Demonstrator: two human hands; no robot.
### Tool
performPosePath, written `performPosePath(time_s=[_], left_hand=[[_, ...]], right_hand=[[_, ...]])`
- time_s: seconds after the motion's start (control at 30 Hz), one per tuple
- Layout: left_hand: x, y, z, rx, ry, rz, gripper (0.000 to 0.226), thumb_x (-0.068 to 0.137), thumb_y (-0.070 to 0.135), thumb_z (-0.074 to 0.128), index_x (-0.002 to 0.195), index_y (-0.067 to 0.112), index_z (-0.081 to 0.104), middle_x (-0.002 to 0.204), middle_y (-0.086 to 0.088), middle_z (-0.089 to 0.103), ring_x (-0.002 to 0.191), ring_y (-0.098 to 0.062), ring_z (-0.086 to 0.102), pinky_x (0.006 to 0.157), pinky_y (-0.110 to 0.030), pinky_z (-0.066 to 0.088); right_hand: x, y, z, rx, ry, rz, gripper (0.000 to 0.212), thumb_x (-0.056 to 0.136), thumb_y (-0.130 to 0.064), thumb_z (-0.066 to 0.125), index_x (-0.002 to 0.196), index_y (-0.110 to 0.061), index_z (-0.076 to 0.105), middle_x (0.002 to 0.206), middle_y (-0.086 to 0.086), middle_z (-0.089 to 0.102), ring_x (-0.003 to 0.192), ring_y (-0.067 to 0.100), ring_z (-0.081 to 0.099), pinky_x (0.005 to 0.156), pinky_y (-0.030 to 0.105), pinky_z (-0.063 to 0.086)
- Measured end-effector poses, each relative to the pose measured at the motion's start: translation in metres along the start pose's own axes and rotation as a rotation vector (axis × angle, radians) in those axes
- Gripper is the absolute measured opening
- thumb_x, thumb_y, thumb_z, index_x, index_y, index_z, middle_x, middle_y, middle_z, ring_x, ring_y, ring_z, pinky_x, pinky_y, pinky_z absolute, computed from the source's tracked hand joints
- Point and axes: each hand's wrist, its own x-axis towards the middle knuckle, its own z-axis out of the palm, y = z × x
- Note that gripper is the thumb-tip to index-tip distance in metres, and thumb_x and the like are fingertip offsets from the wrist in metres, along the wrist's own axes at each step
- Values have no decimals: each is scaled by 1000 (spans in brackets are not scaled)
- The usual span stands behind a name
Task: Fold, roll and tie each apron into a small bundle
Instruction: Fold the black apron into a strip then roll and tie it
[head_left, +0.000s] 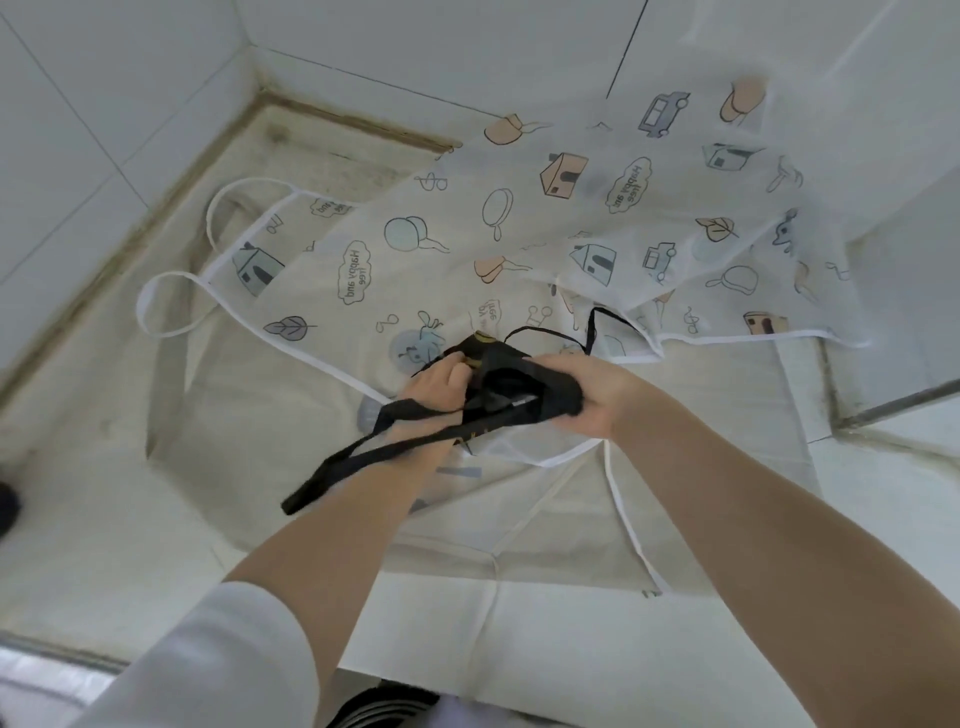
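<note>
1. Clearly, the head view, the only one, centres on a black apron (511, 387) rolled into a short, thick bundle and held in the air between both hands, just above the near edge of a printed apron (519, 244) that lies spread on the counter (130, 519).
2. Relative to that bundle, the right hand (589, 397) sits at its right end, fingers curled round the roll and clamped on it.
3. At the bundle's left end, the left hand (434, 387) has its fingers curled into the dark fabric; whether it pinches the roll itself or the root of the strap is hard to tell.
4. From the bundle, a black strap (374, 452) runs down and to the left, crossing the left wrist and ending in a loose loop beyond the forearm. A thinner black cord (550, 335) arcs up behind the bundle, towards the printed apron.
5. So the bundle's long axis runs left to right, hand to hand, while the strap trails away from its left end. My judgement: the left hand is nearer the strap and better placed to wind it round the roll, with the right hand as anchor.
6. Tying looks to be the step in hand; the printed apron, beyond the bundle, is not yet folded.
</note>
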Motion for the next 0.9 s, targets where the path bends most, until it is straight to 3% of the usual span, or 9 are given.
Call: performPosePath(time_s=[0.1,0.2,0.37,0.47,0.57,0.67,0.73,0.8,0.9], left_hand=[[-12,6,12,135,64,85,43,92,31,44,128,8,44,149,-10,30,137,-25,29,108,-32,23],[-24,16,13,141,114,-5,24,95,16,39,118,16,44,133,-9,45,124,-27,44,92,-30,37],[-34,31,16,415,52,22,64,93,8,43,148,16,11,135,-10,35,124,-27,36,72,-32,42],[-38,33,21,448,91,24,54,94,12,43,144,15,22,135,-9,35,123,-27,37,70,-32,43],[-40,29,21,431,132,36,50,87,12,58,135,10,40,126,-10,47,114,-28,47,59,-33,44],[-42,25,20,464,184,119,55,49,7,87,99,5,65,88,-10,61,78,-27,63,35,-26,41],[-44,24,22,465,224,132,54,37,1,87,86,3,65,83,-11,63,76,-29,65,30,-24,39],[-47,26,22,455,238,128,50,36,-6,83,81,1,62,91,-15,64,86,-33,66,29,-25,40],[-47,24,25,430,229,132,48,37,-6,81,79,0,61,94,-17,65,85,-34,66,33,-25,42]], right_hand=[[-17,-4,-30,-350,-55,96,11,90,-4,56,82,-6,64,65,3,67,53,11,62,49,18,51],[-28,-3,-56,-742,-33,217,7,86,-2,63,82,-7,64,69,1,69,58,10,65,56,20,51],[-31,9,-70,-1061,118,133,22,70,-19,69,86,-7,61,88,9,64,79,22,59,76,28,46],[-29,21,-61,-1190,215,-27,48,75,-32,70,115,-11,56,116,8,60,106,26,58,86,33,44],[-31,30,-37,-1337,381,-370,65,83,-55,58,133,-17,43,129,4,54,120,25,51,97,38,42],[-28,36,-22,-1326,249,-398,55,89,-45,56,132,-12,43,130,6,54,119,24,50,98,37,42],[-23,37,-19,-1356,277,-373,41,94,-32,52,127,-8,48,125,9,55,116,26,52,92,34,44],[-18,37,-19,-1398,303,-363,16,97,-21,47,98,-9,58,98,7,60,99,27,56,72,28,45],[-15,32,-18,-1433,335,-365,29,96,-11,43,67,-13,44,71,1,48,80,23,52,53,25,33]])
